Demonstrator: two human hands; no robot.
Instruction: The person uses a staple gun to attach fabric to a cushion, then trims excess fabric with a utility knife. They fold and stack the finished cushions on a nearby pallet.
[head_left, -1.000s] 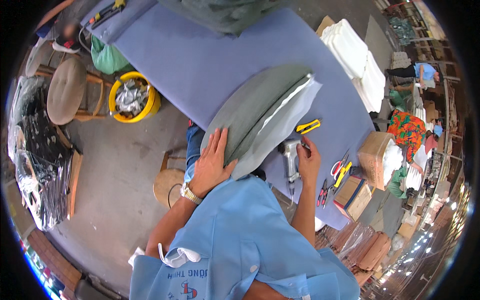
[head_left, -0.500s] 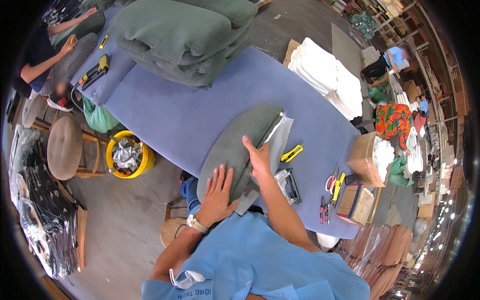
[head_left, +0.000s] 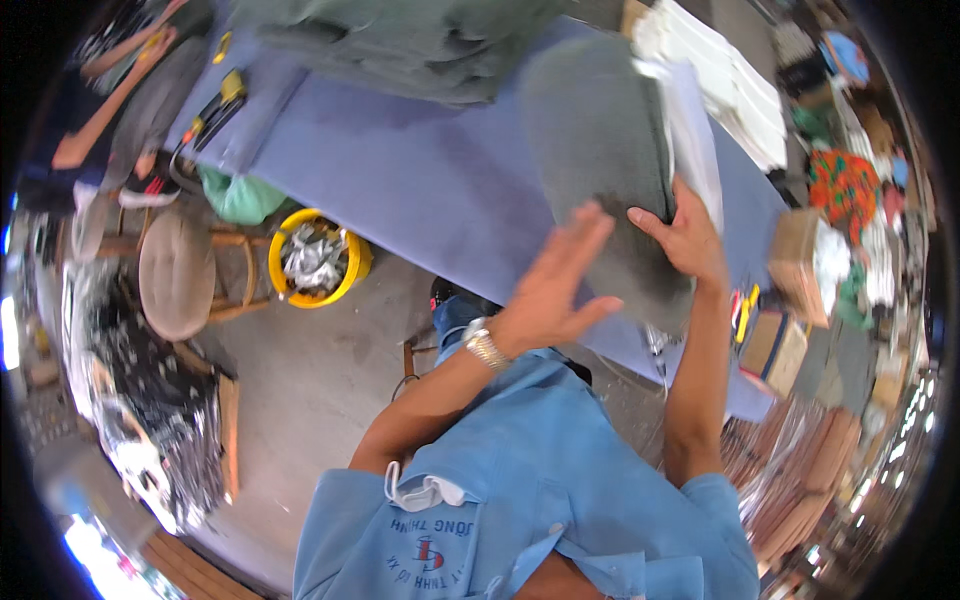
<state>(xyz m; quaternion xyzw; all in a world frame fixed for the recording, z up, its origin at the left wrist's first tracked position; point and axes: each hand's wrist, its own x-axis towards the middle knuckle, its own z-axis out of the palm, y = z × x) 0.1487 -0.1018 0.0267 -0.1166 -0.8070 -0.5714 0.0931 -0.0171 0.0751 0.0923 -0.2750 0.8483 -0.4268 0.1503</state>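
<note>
Cushion (head_left: pixel 595 130), long and gray-green with round ends, is over the right part of the blue surface (head_left: pixel 400 180). I cannot tell if all of it lies flat or if one end is up a bit. The right hand (head_left: pixel 695 235) grips its right side near the close end. The thumb lies on the green top, and the other fingers go around the edge, where they are partly hidden. The left hand (head_left: pixel 555 285) has its fingers straight and its thumb spread out, with nothing held. It is blurry by the cushion's near left edge, so I cannot tell if it touches.

The cushion looks soft and light, so it should squish and bend but not break. Its cloth looks a bit fuzzy, so it likely won't slip much. A good hold is on the thick side edge, with a flat palm on the other side. The white sheet (head_left: pixel 700 150) poking out on the right looks thin and smooth, and pulling on it might make it slide.

Far off, a big pile of green cloth (head_left: pixel 400 40) looks soft and lumpy.
</note>
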